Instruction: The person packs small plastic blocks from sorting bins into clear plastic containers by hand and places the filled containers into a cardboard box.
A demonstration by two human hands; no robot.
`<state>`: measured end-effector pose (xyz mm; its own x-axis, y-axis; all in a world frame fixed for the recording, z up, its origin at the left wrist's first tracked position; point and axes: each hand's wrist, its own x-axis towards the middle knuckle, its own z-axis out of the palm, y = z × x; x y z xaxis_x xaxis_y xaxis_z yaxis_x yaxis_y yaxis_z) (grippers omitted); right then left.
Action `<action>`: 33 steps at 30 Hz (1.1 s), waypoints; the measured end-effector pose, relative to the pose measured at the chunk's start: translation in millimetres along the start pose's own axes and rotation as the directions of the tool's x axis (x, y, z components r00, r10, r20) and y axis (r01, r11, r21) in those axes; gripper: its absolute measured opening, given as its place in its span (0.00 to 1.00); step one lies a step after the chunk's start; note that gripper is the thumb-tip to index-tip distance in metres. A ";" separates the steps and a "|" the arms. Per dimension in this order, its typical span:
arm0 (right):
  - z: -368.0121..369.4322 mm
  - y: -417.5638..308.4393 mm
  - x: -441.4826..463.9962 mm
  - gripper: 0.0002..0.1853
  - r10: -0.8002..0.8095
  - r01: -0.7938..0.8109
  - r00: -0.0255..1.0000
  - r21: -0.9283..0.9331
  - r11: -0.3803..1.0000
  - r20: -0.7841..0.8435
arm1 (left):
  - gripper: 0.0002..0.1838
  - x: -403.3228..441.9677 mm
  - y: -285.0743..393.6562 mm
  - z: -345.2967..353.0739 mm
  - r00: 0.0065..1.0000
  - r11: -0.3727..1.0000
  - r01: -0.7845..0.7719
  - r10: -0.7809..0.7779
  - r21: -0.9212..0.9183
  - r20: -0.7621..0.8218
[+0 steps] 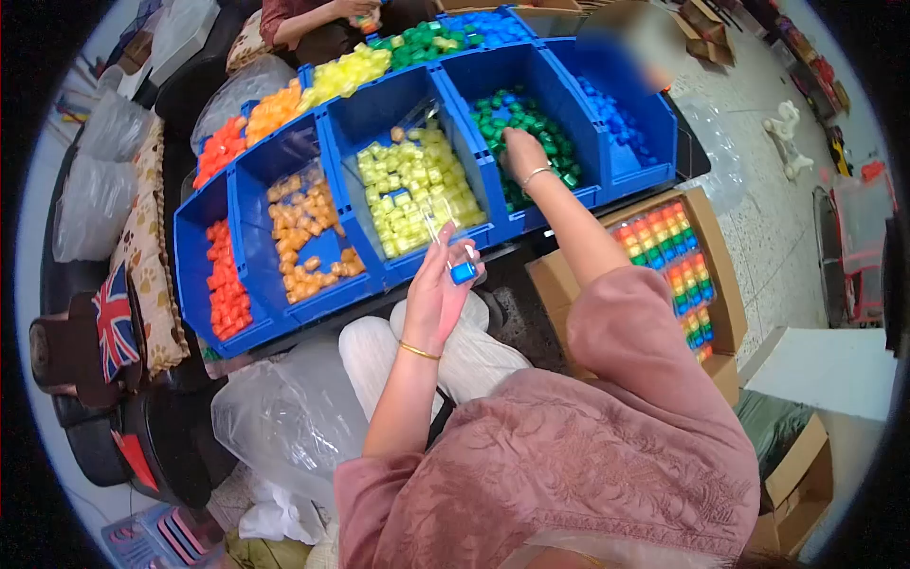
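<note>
My left hand (445, 284) is closed around a clear tube (437, 228) with a shiny blue piece (464, 273) at its lower end. It is above the front edge of the bin of yellow pieces (417, 180). My right hand (524, 156) reaches down into the bin of green pieces (559, 142), its fingers curled among them. What those fingers pinch, if anything, is hidden. Neighbouring blue bins hold blue pieces (621, 123), orange pieces (299, 228) and red pieces (227, 275).
Behind stands a second row of bins, heaped with yellow pieces (346, 76) and other colours. Another person's hand (355, 8) is at the top. An open carton (720, 275) of multicoloured stacks sits at my right. Plastic bags (284, 408) lie at my left.
</note>
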<state>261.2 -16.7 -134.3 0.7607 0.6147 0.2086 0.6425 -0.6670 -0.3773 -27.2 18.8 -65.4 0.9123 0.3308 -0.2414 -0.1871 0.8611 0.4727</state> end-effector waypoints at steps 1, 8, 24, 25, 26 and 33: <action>-9.1 -0.4 -6.9 0.12 -0.042 0.044 0.996 0.031 0.999 -0.073 | 0.25 -0.5 1.1 -2.3 1.000 1.000 -0.008 0.008 -0.003 -0.008; -120.2 -72.4 -80.4 0.09 -0.222 0.223 0.972 0.568 0.793 -0.072 | 0.29 9.3 8.2 -18.5 1.000 0.997 0.010 -0.011 0.074 0.007; -69.2 -44.3 -194.3 0.08 0.110 -0.124 0.991 0.795 0.594 0.073 | 0.25 20.1 -1.2 -22.3 0.993 0.993 -0.110 0.111 0.039 -0.027; -61.3 -47.8 -213.2 0.08 0.147 -0.167 0.984 0.840 0.516 0.105 | 0.26 12.0 7.1 -17.8 0.995 0.995 -0.093 0.095 0.043 -0.038; -51.3 -43.7 -232.5 0.07 0.139 -0.242 0.970 0.741 0.626 0.199 | 0.28 5.2 11.2 -18.9 0.995 0.992 -0.090 0.094 0.089 -0.043; 155.9 21.7 -360.3 0.09 0.317 -0.684 0.594 0.256 0.683 0.740 | 0.34 -39.5 28.2 -32.4 0.989 0.977 -0.030 0.060 0.212 -0.136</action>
<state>-13.4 -187.0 -358.3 0.5868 0.4649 -0.6630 -0.1053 -0.7680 -0.6318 -80.4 42.5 -70.0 0.8415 0.4315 -0.3253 -0.1333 0.7491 0.6489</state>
